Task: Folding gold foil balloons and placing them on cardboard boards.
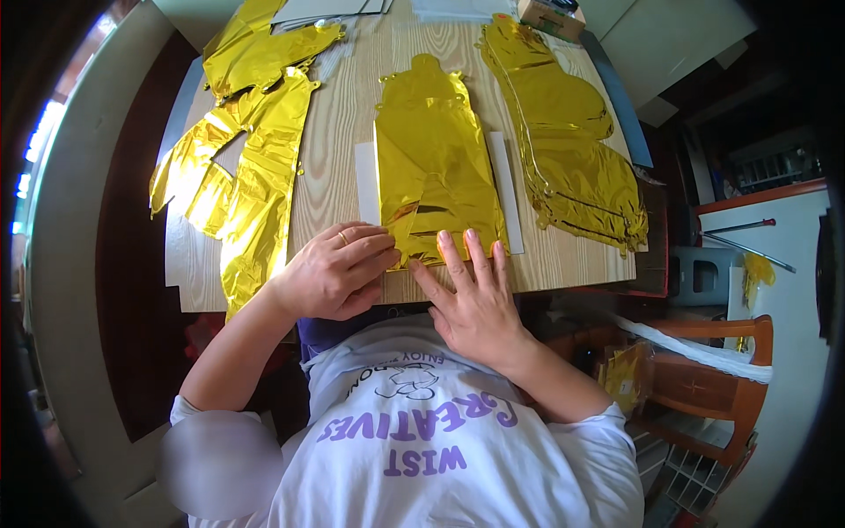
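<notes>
In front of me a flat, folded gold foil balloon [431, 150] lies lengthwise over a white card [504, 194], whose edges show on both sides. My left hand [334, 271], with a ring on one finger, is curled at the balloon's near left corner, fingertips pinched against the foil. What exactly lies between them is partly hidden. My right hand [475, 299] rests with fingers spread on the balloon's near edge, pressing flat and holding nothing. Creases run across the foil just beyond the right fingertips.
More gold foil balloons lie left [264, 167] and right [572, 123] on the wooden table [339, 114]. Grey sheets [330, 9] and a small box [552, 18] are at the far edge. A wooden chair [704, 387] stands at the lower right, near a grey stool [700, 273].
</notes>
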Available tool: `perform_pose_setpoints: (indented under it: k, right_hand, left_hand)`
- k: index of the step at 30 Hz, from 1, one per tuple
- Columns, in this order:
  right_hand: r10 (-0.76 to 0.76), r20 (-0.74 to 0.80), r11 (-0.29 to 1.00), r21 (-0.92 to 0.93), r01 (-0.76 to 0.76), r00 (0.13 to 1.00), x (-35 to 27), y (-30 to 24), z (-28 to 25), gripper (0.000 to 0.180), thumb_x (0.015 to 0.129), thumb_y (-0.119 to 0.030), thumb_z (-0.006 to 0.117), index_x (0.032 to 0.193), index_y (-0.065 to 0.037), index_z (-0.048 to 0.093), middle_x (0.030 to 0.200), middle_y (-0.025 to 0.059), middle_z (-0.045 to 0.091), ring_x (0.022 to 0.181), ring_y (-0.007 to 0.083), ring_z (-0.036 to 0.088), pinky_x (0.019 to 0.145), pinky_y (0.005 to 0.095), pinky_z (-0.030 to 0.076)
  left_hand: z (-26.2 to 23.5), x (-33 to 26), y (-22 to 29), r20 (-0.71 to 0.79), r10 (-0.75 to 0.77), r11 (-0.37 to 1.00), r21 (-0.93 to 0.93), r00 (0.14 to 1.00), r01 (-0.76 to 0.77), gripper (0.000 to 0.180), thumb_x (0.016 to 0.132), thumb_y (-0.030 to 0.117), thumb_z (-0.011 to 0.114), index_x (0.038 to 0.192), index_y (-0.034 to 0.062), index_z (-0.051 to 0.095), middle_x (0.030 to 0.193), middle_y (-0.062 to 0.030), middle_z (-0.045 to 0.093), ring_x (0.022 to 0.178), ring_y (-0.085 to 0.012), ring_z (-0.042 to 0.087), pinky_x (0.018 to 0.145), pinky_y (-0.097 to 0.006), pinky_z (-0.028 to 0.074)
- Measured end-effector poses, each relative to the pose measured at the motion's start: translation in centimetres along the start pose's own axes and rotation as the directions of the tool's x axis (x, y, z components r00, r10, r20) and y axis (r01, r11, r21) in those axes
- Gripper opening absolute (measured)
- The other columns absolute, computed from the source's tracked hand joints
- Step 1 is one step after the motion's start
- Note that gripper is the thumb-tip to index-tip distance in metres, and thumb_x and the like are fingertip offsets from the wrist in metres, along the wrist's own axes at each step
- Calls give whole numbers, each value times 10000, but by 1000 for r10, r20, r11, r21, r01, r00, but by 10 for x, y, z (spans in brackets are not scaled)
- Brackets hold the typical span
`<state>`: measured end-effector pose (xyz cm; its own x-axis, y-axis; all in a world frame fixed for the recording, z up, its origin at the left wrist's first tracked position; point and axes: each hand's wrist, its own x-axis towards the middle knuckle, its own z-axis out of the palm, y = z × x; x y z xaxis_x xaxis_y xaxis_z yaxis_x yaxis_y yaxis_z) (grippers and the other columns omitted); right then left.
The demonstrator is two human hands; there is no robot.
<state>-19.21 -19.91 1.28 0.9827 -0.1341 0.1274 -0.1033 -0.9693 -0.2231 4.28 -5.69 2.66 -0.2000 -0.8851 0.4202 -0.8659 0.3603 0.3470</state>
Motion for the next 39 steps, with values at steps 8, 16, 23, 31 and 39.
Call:
perform_pose_setpoints:
  k: [8, 16, 23, 31, 39]
  right_hand:
    - [72, 60, 997, -12, -72, 996, 0, -3, -1, 719, 853, -238, 739, 1525, -298, 487, 1663, 221, 197, 1489, 540, 206, 1137, 776, 189]
    - [28, 27, 999, -25, -27, 999, 0, 1, 5, 803, 852, -136, 684, 1582, -307, 396, 1658, 244, 192, 1482, 567, 193, 1090, 834, 166]
    - [35, 92, 998, -61, -29, 995, 1, 3, 2, 706, 896, -141, 622, 1561, -294, 439, 1630, 260, 210, 1475, 572, 180, 1076, 843, 180]
    - [13, 72, 995, -101, -5, 997, 2, 4, -1, 689, 921, -178, 595, 1574, -298, 410, 1571, 264, 274, 1432, 562, 264, 1064, 841, 230]
    - [-17, 109, 994, -104, 28, 994, 7, 3, -7, 665, 932, -170, 595, 1564, -287, 425, 1589, 271, 264, 1419, 562, 303, 1068, 833, 236]
  left_hand:
    - [-2, 27, -4, 27, -47, 998, 45, 999, 46, 464, 884, 227, 720, 1286, 5, 647, 1390, -160, 587, 1276, -353, 586, 1109, -516, 447]
    - [19, 51, -85, 250, -217, 938, 323, 944, 130, 784, 1023, 542, 497, 1607, 54, 306, 1675, -186, 280, 1560, -338, 246, 1274, -493, 164]
    - [10, 98, -87, 230, -345, 846, 495, 910, 196, 780, 1015, 535, 524, 1607, 76, 306, 1654, -186, 318, 1540, -353, 287, 1251, -547, 197]
    - [55, 130, -97, 411, -56, 966, 253, 910, -55, 762, 1053, 616, 346, 1653, 167, 207, 1720, -91, 190, 1592, -258, 148, 1295, -476, 83]
    - [28, 116, -136, -129, -242, 835, 477, 962, 274, 668, 988, 343, 628, 1562, 87, 402, 1660, -142, 328, 1535, -329, 305, 1260, -522, 198]
